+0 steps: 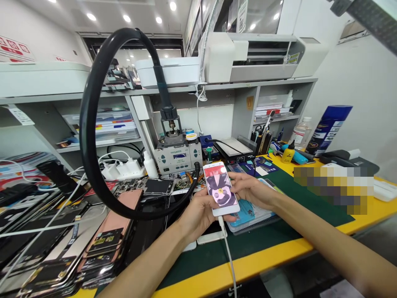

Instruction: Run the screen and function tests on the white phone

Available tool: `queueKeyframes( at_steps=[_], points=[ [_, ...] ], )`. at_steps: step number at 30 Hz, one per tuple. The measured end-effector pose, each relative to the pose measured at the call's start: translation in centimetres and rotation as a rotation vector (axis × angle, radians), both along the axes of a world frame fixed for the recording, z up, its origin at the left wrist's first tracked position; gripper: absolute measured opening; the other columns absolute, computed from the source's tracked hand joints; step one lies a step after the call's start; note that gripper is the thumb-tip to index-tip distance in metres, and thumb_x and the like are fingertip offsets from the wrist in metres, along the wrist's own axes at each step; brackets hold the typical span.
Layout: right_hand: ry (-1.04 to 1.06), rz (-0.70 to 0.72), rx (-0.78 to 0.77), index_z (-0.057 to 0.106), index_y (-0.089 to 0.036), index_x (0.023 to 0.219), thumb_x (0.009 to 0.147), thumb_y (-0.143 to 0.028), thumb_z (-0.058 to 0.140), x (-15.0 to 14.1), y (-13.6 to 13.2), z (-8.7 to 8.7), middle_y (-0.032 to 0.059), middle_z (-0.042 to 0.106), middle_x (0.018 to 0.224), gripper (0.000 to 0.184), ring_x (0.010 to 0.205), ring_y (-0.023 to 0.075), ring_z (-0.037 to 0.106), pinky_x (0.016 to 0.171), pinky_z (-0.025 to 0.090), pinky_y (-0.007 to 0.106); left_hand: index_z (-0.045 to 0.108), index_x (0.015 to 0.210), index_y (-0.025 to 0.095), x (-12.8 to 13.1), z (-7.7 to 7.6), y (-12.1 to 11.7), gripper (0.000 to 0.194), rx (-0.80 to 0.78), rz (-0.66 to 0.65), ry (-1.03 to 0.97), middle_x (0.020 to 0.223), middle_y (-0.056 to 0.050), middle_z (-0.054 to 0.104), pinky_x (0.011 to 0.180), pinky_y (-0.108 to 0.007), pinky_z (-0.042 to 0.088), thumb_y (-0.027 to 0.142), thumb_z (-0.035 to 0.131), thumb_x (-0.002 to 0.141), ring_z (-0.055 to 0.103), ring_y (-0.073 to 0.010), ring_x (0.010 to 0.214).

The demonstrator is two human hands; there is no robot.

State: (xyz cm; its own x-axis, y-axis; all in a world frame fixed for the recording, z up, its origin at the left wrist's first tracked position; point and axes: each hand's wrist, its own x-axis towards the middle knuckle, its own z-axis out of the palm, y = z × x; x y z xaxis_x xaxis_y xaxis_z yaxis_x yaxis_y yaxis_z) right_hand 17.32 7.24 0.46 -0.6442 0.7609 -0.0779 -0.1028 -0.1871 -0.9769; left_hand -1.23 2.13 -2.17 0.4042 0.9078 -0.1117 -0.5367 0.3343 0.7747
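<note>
The left hand [197, 211] was closed on the lower left side of a white phone [235, 209], its thumb lying along the front edge. The right hand [252, 190] was at the opposite edge, fingers bent, tips at the border of the lit screen [218, 182]; whether it gripped the phone or merely touched it could not be told. The phone was held raised over the front of the bench [279, 257], tilted towards the wearer, with a white cable [228, 248] running down from its lower end.

The step in hand was judged to be viewing or operating the screen while the cable was attached. Any further input would call for a firm left hold, a free right fingertip and slack in the cable.

Beneath the right hand lay a clear case with a blue packet [245, 214], resting on a green mat [319, 207]. To the left, stacked phone parts [104, 242] crowded the surface. Behind the phone stood a grey control unit [179, 157], a thick black hose [88, 124] looping from it. Further right stood a yellow bottle [288, 154] and a blue spray can [329, 129].
</note>
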Motion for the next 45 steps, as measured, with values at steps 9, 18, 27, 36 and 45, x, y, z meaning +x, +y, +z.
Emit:
queueKeyframes(
  at_steps=[9,18,27,36,45],
  points=[
    [-0.023,-0.002,0.017,0.064,-0.016,0.125,0.072,-0.019,0.069,-0.20,-0.19,0.35,0.0116,0.074,0.114,0.053,0.089,0.0202,0.070,0.071,0.053,0.028,0.065,0.120,0.011,-0.29,-0.09,0.00,0.055,0.025,-0.016,-0.025,0.108,-0.014,0.072,0.072,-0.047,0.063,0.000,0.055,0.067,0.067,-0.0293,0.096],
    [-0.013,0.026,0.049,0.062,-0.017,0.124,0.064,-0.014,0.069,0.11,0.06,-0.13,0.0076,0.076,0.100,0.060,0.080,0.0176,0.068,0.065,0.050,0.026,0.056,0.134,0.009,-0.16,-0.10,0.00,0.069,-0.020,-0.033,-0.076,0.113,-0.015,0.073,0.080,-0.045,0.061,0.008,0.051,0.066,0.070,-0.0296,0.098],
    [-0.050,0.021,0.065,0.059,-0.016,0.129,0.069,-0.018,0.074,-0.04,-0.17,0.00,0.0085,0.077,0.100,0.062,0.081,0.0183,0.070,0.067,0.051,0.026,0.055,0.136,0.007,-0.23,0.16,-0.11,0.069,-0.028,-0.060,-0.156,0.113,-0.016,0.073,0.084,-0.049,0.059,0.015,0.047,0.068,0.070,-0.0314,0.099],
    [-0.079,0.016,0.079,0.059,-0.016,0.129,0.069,-0.021,0.077,-0.20,-0.45,0.35,0.0092,0.077,0.102,0.062,0.084,0.0198,0.071,0.069,0.053,0.027,0.050,0.142,0.006,-0.19,0.03,0.08,0.076,-0.047,-0.065,-0.156,0.116,-0.017,0.072,0.084,-0.047,0.059,0.016,0.045,0.066,0.070,-0.0306,0.098],
    [-0.050,0.011,0.066,0.062,-0.017,0.126,0.070,-0.021,0.075,-0.25,-0.66,0.38,0.0082,0.077,0.102,0.058,0.084,0.0186,0.071,0.067,0.052,0.025,0.046,0.146,0.008,-0.01,0.04,-0.11,0.076,-0.043,-0.043,-0.142,0.120,-0.017,0.071,0.084,-0.046,0.059,0.016,0.045,0.071,0.070,-0.0300,0.099]
  ],
)
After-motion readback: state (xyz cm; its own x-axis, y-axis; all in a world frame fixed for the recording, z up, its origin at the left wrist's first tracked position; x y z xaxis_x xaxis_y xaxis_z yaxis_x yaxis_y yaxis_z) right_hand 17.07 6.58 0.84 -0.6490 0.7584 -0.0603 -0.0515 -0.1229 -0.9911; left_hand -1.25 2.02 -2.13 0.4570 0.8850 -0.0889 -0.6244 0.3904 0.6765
